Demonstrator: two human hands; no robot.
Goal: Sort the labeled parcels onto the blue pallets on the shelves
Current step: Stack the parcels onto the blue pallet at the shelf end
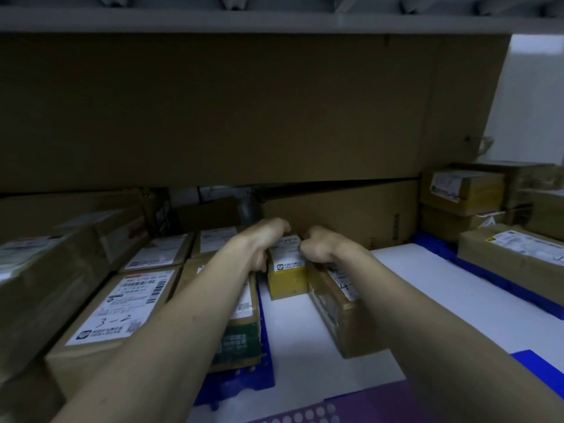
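Observation:
A small yellow parcel [287, 277] with a white label stands on the white shelf surface, deep in the shelf. My left hand [264, 239] grips its left side and my right hand [317, 245] grips its right side, fingers curled over its far top edge. A brown parcel [338, 309] lies right against it on the right. On the left, a blue pallet [244, 383] carries several labeled brown parcels, one marked "3-2" [119, 306].
Large cardboard sheets [244, 111] form the back wall under the upper shelf board [274, 21]. Another blue pallet [500, 279] at the right holds more parcels [515, 254]. A purple perforated edge [305, 413] shows at the bottom. White shelf surface [427, 300] lies between the pallets.

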